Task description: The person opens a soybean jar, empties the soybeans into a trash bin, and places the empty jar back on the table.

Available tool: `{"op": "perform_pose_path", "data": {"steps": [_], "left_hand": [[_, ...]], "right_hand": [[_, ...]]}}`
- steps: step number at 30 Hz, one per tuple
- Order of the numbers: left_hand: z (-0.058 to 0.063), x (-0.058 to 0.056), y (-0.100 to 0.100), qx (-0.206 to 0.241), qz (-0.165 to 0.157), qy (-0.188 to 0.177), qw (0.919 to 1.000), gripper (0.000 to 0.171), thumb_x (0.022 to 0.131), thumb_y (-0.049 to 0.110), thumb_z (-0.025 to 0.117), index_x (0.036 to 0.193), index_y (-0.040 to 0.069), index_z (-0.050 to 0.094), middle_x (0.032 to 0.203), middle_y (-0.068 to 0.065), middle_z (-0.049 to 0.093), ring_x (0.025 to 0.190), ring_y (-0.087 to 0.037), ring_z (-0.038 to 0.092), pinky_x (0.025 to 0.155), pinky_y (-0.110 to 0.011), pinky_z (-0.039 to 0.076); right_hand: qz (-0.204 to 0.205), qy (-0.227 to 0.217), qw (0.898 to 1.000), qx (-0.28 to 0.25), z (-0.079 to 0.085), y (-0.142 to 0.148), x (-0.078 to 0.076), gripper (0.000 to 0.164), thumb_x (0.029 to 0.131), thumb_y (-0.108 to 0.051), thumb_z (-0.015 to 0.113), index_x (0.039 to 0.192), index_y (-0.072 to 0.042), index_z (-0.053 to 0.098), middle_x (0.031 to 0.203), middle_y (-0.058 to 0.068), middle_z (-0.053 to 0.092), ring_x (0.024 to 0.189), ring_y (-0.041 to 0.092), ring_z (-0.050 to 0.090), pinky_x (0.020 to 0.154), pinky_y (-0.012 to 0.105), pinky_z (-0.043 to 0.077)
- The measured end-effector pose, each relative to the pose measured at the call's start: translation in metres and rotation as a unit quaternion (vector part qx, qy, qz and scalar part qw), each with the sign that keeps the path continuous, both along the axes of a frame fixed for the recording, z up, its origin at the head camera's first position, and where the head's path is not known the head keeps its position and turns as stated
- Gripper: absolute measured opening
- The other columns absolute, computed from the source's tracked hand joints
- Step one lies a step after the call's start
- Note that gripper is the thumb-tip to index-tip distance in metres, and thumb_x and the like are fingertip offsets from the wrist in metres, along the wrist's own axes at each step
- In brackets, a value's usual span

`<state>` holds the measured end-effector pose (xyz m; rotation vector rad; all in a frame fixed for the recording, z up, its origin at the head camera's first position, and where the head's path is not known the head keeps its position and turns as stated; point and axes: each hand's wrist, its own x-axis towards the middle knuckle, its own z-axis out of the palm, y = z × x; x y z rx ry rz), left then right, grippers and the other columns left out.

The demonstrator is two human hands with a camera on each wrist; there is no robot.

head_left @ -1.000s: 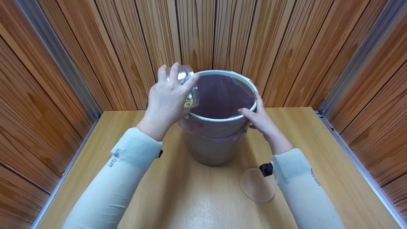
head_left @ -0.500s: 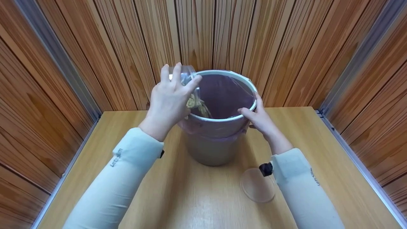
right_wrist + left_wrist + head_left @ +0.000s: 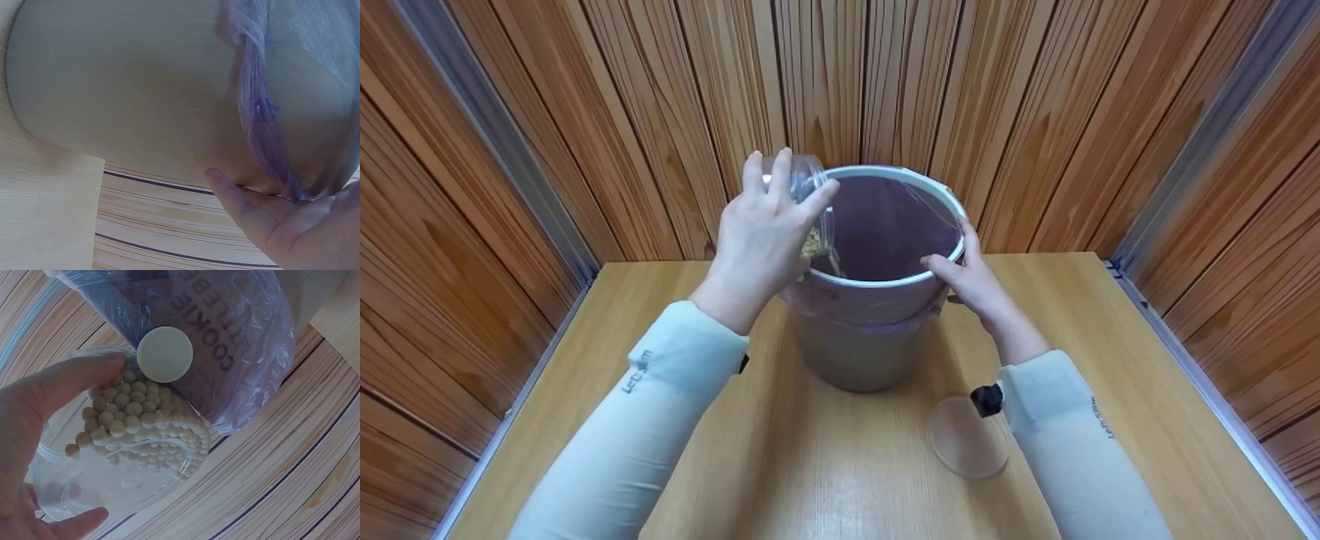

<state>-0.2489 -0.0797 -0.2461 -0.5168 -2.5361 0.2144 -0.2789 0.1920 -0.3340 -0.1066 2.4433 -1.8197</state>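
Observation:
My left hand [image 3: 757, 236] grips a clear plastic jar [image 3: 801, 174], tipped sideways with its mouth over the left rim of the trash bin [image 3: 859, 360]. Small round beige balls [image 3: 132, 410] lie along the jar's lower side, and a thin stream of them drops into the bin. A purple plastic bag [image 3: 885, 225] lines the bin and folds down outside, with printed lettering in the left wrist view. At the bin's right rim my right hand [image 3: 975, 281] holds on, thumb over the edge and fingers outside. The bin's bottom is hidden.
A clear round lid [image 3: 969, 442] lies on the wooden table [image 3: 840, 480], front right of the bin, close under the right wrist. Wood-panelled walls [image 3: 825, 82] rise behind and at both sides. A white disc [image 3: 165, 354] shows against the bag.
The left hand has shifted slightly right and tipped the jar further. Balls began pouring half a second ago, and the stream is thinner now. The right hand and bin have stayed put.

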Motion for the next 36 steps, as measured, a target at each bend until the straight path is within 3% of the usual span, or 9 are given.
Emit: {"op": "perform_pose_path", "data": {"steps": [9, 25, 36], "left_hand": [[-0.0024, -0.0011, 0.0011, -0.018, 0.003, 0.011, 0.9998, 0.086, 0.071, 0.037, 0.087, 0.146, 0.033, 0.044, 0.154, -0.025, 0.035, 0.138, -0.052, 0.035, 0.072, -0.048, 0.062], [-0.0034, -0.0014, 0.0034, -0.017, -0.012, 0.019, 0.9996, 0.083, 0.072, 0.027, 0.086, 0.145, 0.034, 0.046, 0.154, -0.025, 0.036, 0.139, -0.051, 0.035, 0.074, -0.046, 0.062], [-0.0069, -0.0013, 0.0067, -0.044, -0.025, 0.045, 0.9977, 0.06, 0.09, 0.015, 0.068, 0.144, 0.035, 0.049, 0.152, -0.026, 0.038, 0.138, -0.05, 0.037, 0.071, -0.043, 0.062]], "right_hand": [[-0.001, 0.001, 1.0, 0.001, -0.0009, 0.0002, 0.0007, 0.096, 0.09, -0.032, 0.057, 0.158, -0.027, -0.01, 0.165, 0.018, 0.0, 0.149, 0.041, 0.018, 0.109, 0.068, 0.033], [-0.002, -0.001, 1.0, 0.008, -0.0014, 0.0004, 0.0009, 0.095, 0.091, -0.033, 0.057, 0.158, -0.029, -0.011, 0.166, 0.018, -0.002, 0.149, 0.043, 0.017, 0.11, 0.068, 0.033], [0.004, -0.004, 1.0, 0.0, -0.0024, 0.0, 0.0021, 0.095, 0.091, -0.034, 0.056, 0.158, -0.027, -0.011, 0.165, 0.018, -0.003, 0.149, 0.044, 0.015, 0.11, 0.069, 0.031]]}}
